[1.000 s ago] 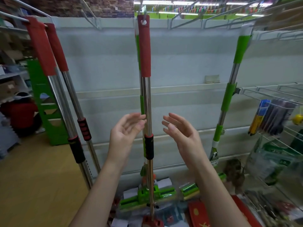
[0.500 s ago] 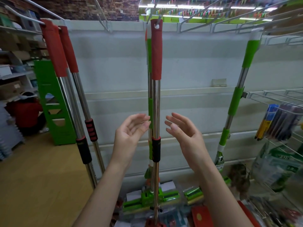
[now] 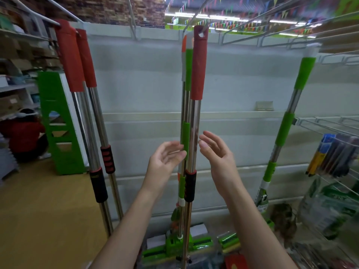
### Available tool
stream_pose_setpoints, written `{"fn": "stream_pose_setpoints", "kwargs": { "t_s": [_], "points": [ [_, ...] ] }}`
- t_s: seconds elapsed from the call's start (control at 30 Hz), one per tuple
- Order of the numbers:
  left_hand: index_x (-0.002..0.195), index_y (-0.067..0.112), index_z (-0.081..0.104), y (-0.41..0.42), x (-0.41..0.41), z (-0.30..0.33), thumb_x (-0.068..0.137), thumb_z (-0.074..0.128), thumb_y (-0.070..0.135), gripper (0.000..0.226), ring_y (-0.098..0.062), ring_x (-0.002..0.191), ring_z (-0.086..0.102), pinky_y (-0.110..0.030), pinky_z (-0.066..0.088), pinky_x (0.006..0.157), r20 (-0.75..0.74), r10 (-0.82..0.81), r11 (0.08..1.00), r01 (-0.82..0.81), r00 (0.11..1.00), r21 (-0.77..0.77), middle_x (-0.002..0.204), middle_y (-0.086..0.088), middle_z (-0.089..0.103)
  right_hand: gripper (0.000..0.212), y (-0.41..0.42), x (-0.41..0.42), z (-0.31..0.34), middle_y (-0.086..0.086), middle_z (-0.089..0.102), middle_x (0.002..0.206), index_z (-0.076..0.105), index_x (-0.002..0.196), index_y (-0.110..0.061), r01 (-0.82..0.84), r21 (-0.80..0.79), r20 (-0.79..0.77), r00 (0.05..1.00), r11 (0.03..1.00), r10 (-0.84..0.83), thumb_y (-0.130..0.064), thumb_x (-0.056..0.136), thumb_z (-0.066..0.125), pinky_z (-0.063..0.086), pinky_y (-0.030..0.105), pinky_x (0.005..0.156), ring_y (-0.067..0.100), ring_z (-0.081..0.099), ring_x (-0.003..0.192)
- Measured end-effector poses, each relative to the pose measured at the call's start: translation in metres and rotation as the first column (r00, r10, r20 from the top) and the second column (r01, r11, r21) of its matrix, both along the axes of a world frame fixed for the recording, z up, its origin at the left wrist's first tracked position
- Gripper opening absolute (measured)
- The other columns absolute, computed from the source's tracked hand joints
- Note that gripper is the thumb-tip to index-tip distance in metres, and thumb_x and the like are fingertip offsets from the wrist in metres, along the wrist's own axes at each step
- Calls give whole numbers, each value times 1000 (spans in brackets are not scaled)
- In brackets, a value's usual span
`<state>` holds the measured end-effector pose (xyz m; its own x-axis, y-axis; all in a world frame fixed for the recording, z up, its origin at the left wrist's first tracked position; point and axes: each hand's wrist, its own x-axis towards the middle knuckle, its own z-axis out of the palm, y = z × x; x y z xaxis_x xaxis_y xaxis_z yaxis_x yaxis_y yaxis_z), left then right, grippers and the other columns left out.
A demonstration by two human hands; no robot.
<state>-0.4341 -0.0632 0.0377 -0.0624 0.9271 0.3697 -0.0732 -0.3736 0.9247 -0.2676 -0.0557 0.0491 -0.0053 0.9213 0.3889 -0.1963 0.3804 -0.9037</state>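
Red-handled steel mop (image 3: 194, 113), hung upright at centre before the grey shelf panel (image 3: 145, 84), flanked mid-shaft by left hand (image 3: 167, 162) and right hand (image 3: 217, 154), both open and gripping nothing; step judged as the reach, fingers to be closed round the shaft next.

Between the left hand (image 3: 165, 162) and right hand (image 3: 217, 154), the mop pole (image 3: 194, 121) is shiny steel with a red top sleeve and black grip. Left of them stand two red-sleeved poles (image 3: 70, 61); to their right, a green-sleeved pole (image 3: 285, 129).
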Motion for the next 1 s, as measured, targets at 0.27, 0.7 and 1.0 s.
{"fn": "stream_pose_setpoints", "kwargs": {
  "t_s": [0.27,0.7,1.0],
  "points": [
    [119,13,66,29,26,-15,93,70,13,26,-5,105,71,-21,55,93,-92,26,996,-33,995,-78,114,2,74,27,44,-14,18,15,75,117,67,121,-8,-89,12,45,995,996,88,-22,98,64,56,44,101,28,71,113],
    [113,17,70,35,63,-23,103,53,10,21,-10,97,72,-26,56,86,-66,175,983,-178,982,-48,108,-7,77,14,63,-15,17,7,59,75,65,101,-6,-259,118,-2,965,959,261,-15,102,54,42,18,48,15,53,60],
    [100,27,72,26,81,-17,99,59,7,24,-7,88,73,-24,54,79,22,226,974,-226,974,3,88,12,78,25,53,-1,26,8,57,75,67,108,-11,-301,152,-2,952,941,305,-30,95,57,46,23,53,16,51,60]
  ]
}}
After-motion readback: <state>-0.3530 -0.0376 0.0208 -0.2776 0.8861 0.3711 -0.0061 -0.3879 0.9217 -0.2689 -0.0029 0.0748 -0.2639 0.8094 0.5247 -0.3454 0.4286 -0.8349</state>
